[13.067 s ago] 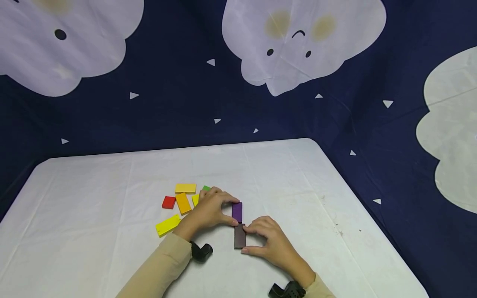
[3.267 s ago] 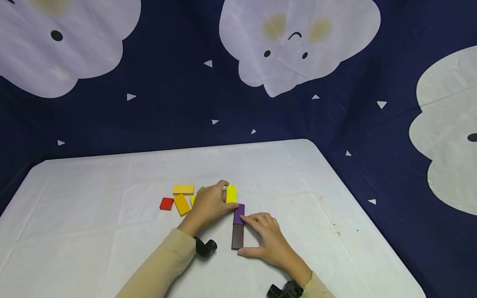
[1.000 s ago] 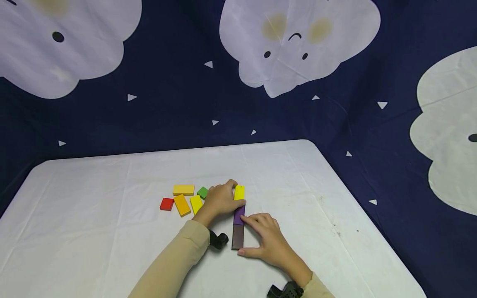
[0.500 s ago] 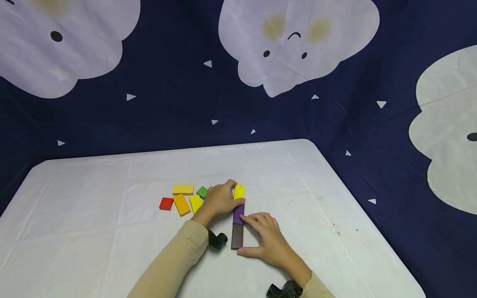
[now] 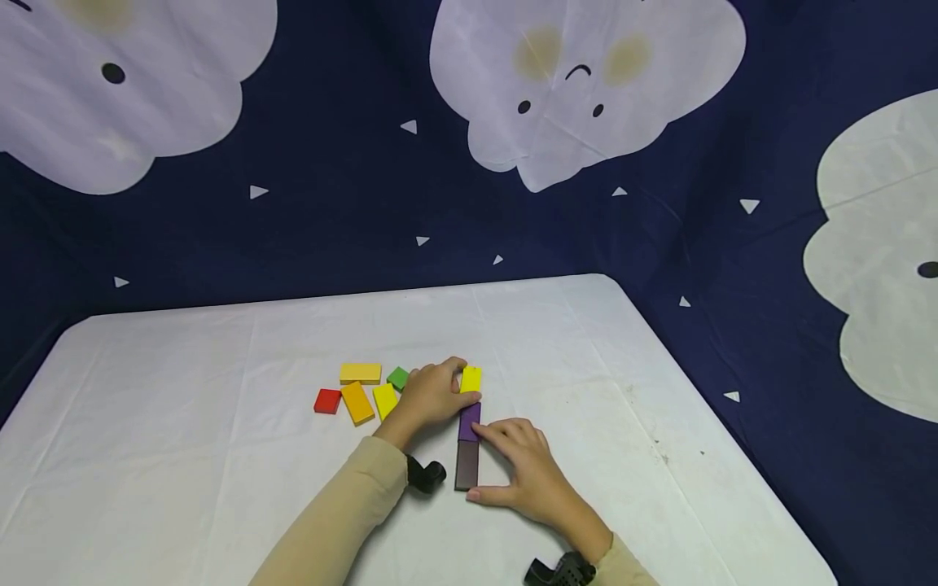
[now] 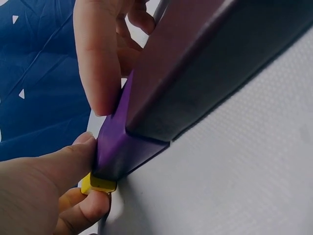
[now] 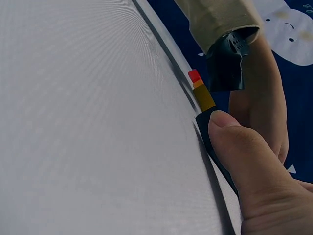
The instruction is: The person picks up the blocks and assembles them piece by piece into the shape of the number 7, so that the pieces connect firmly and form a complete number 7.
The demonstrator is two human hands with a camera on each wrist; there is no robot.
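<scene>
Three blocks lie end to end in one line: a dark brown block (image 5: 466,465) nearest me, a purple block (image 5: 470,422) in the middle, a yellow block (image 5: 471,379) at the far end. My left hand (image 5: 431,395) pinches the yellow block between thumb and fingers, its thumb over the joint with the purple one. In the left wrist view the yellow block (image 6: 100,184) sits right at the purple block's end. My right hand (image 5: 533,472) spans the row's right side, index fingertip at the purple block, thumb at the near end of the brown block (image 7: 208,132).
Left of my left hand lie a red block (image 5: 327,401), an orange block (image 5: 357,404), a golden-yellow block (image 5: 361,373), a yellow block (image 5: 385,401) and a green block (image 5: 398,378). A white cloth (image 5: 183,456) covers the table; a dark blue cloud-patterned backdrop (image 5: 344,220) stands behind.
My left hand let go of the purple block, took the yellow block from the left and brought it rightward to the purple block's far end. My right index finger moved up to the purple block.
</scene>
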